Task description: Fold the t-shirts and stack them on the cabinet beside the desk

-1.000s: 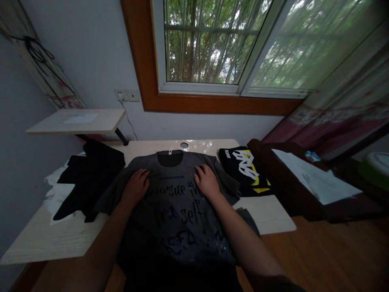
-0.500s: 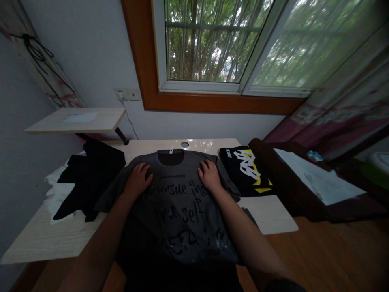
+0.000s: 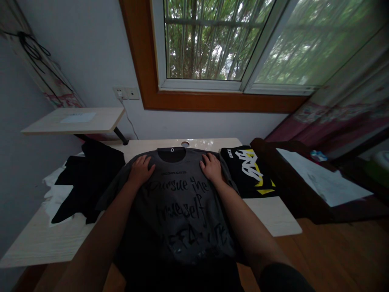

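The barred window [image 3: 212,40] takes up the most room ahead of me, and below it stretches my pale desk [image 3: 39,243]. The grey T-shirt [image 3: 182,198] lies across the middle of the desk, collar toward the window, its lower part running toward my body into shadow. Across its chest I read a small dark line that looks like UNCOMPLICATED, then big brushy script, "Pursue the" and "true self"; the row under that is creased, and I can't make it out for sure. To my right stands dark furniture [image 3: 288,194]. A pale shelf [image 3: 106,117] sits above the desk's far left, near black clothes [image 3: 82,178] heaped over white cloth [image 3: 50,192]. A white sheet [image 3: 322,178] rests on the dark furniture, too faint to read. Just beside the grey sleeve lies a folded black shirt [image 3: 247,172] with white stylised lettering on yellow and a small white word I can't decipher. My left hand [image 3: 140,171] and right hand [image 3: 212,167] rest flat on the shoulders, either side of the collar, fingers slightly apart and clamped on nothing. Smallest is the neck label [image 3: 172,150], with a light mark but no word I can read.
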Action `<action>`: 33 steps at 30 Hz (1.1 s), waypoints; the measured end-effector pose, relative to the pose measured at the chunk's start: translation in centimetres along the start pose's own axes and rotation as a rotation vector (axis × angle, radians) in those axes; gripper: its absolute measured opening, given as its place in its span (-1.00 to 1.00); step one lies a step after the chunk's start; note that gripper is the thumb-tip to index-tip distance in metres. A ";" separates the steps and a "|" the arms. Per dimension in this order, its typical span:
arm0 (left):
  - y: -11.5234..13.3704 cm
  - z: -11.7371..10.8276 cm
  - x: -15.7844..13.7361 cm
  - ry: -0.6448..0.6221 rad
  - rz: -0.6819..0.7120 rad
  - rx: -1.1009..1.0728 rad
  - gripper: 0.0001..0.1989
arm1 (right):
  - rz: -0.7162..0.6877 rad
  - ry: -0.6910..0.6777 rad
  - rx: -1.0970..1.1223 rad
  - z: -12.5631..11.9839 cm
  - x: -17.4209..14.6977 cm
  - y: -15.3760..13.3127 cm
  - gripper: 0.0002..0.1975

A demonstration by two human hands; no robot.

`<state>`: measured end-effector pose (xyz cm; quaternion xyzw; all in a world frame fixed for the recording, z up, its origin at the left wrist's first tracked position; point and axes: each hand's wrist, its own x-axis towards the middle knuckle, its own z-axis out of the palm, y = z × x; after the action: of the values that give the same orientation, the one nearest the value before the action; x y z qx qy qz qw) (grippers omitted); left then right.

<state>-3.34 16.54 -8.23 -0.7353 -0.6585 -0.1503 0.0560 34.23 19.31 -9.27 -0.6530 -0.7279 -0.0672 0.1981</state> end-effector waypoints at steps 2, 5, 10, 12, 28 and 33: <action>0.0 0.2 0.5 0.002 -0.003 0.004 -0.42 | 0.005 -0.007 0.000 0.1 0.6 0.1 -0.52; -0.1 0.5 1.3 0.009 0.003 0.016 -0.41 | 0.015 -0.027 0.000 0.3 1.4 0.2 -0.51; -0.3 1.0 3.0 -0.022 0.001 0.043 -0.40 | 0.024 -0.049 -0.006 0.8 2.8 0.3 -0.50; -0.5 1.2 3.8 -0.043 -0.015 0.041 -0.40 | 0.017 -0.042 -0.006 1.2 3.3 0.4 -0.50; -1.6 2.1 7.6 -0.129 -0.025 0.031 -0.35 | -0.007 -0.036 -0.011 4.1 7.5 1.5 -0.50; -1.7 2.4 7.7 -0.115 -0.021 0.032 -0.35 | -0.019 -0.060 -0.033 4.0 7.8 1.5 -0.50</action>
<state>-3.97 24.77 -8.39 -0.7349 -0.6705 -0.0980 0.0283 34.40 28.18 -10.19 -0.6511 -0.7383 -0.0617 0.1647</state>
